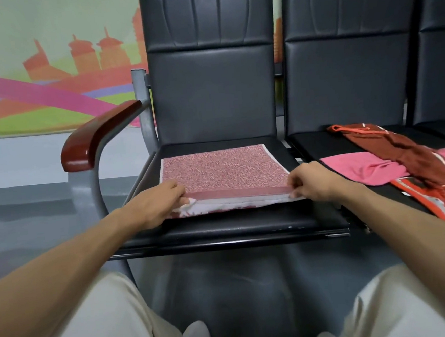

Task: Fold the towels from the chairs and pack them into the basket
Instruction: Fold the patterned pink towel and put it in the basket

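Note:
A red-and-white patterned towel (224, 171) lies folded flat on the seat of the left black chair (220, 229). My left hand (158, 203) pinches its near left corner, thumb under the top layer. My right hand (309, 182) pinches the near right corner of the same towel. On the seat of the chair to the right lie a bright pink towel (361, 171) and, across it, a crumpled dark red towel with orange trim (399, 150). No basket is in view.
A wooden armrest (93, 140) on a grey metal frame stands left of the towel's chair. A third black chair (442, 47) shows at the far right edge. My knees in light trousers (95, 322) sit below the seat's front edge. A colourful mural covers the wall behind.

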Available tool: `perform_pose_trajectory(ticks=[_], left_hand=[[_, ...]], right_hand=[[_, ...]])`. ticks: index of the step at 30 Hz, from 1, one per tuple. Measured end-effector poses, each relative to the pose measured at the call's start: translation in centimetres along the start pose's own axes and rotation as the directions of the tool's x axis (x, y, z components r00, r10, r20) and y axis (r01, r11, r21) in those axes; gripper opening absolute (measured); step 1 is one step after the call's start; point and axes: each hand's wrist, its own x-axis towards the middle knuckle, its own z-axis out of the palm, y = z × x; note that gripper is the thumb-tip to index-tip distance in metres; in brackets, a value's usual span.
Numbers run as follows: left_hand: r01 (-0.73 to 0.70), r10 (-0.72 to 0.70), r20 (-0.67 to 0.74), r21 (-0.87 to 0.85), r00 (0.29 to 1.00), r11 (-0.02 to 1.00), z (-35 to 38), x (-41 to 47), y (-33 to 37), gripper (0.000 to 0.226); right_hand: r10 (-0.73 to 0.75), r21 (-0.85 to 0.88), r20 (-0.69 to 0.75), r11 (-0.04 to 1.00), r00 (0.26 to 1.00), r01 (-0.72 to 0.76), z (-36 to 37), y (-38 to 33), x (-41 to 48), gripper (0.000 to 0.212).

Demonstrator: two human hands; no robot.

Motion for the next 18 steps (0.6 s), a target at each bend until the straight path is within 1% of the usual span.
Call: perform_pose_trajectory(ticks=[1,2,4,5,6,8,10,12,14,16,18], left_hand=[[0.041,-0.041,0.027,0.004,0.999,0.999,-0.2,-0.2,-0.1,0.018],[0.088,-0.087,0.038,-0.031,0.995,0.996,-0.4,-0.5,0.0,0.018],[0.138,-0.139,0.008,-0.191,0.990,0.972,-0.8,-1.0,0.2,0.021],[0.147,-0.157,-0.017,-0.268,0.988,0.952,-0.9,-1.1,0.3,0.021],[0.157,-0.175,-0.025,-0.332,0.984,0.930,-1.0,-1.3,0.4,0.019],[0.182,-0.203,-0.009,-0.405,0.979,0.896,-1.1,-1.5,0.4,0.016],[0.193,-0.216,0.001,-0.456,0.976,0.869,-1.1,-1.6,0.0,0.022],[0.205,-0.234,0.001,-0.480,0.972,0.853,-1.4,-1.7,-0.3,0.030],[0.211,-0.251,-0.019,-0.481,0.968,0.851,-1.7,-1.7,-0.4,0.035],[0.208,-0.310,-0.101,-0.545,0.945,0.812,-2.0,-1.6,-0.4,0.038],[0.214,-0.409,-0.185,-0.626,0.894,0.750,-2.2,-1.3,-0.8,0.030]], right_hand=[[0.005,-0.001,0.014,1.000,1.000,-0.005,-0.2,0.3,-0.4,0.014],[0.010,0.006,0.034,1.000,0.999,-0.010,-0.4,0.6,-0.7,0.020],[0.017,0.057,0.075,0.998,0.997,-0.022,-0.8,0.9,-1.3,0.032],[0.019,0.078,0.092,0.997,0.996,-0.026,-1.0,1.0,-1.6,0.033],[0.019,0.091,0.113,0.995,0.993,-0.029,-1.1,1.0,-1.8,0.032],[0.009,0.150,0.164,0.988,0.986,-0.034,-1.2,1.1,-2.3,0.027],[-0.012,0.240,0.183,0.970,0.983,-0.033,-1.4,1.1,-2.6,0.027],[-0.032,0.236,0.119,0.972,0.992,0.003,-1.7,1.2,-2.7,0.031],[-0.030,0.281,0.052,0.960,0.998,0.014,-2.0,0.9,-2.6,0.029],[-0.008,0.369,-0.006,0.929,1.000,0.010,-2.1,0.6,-2.5,0.026],[0.056,0.452,-0.063,0.892,0.996,-0.021,-2.2,0.5,-2.1,0.024]])
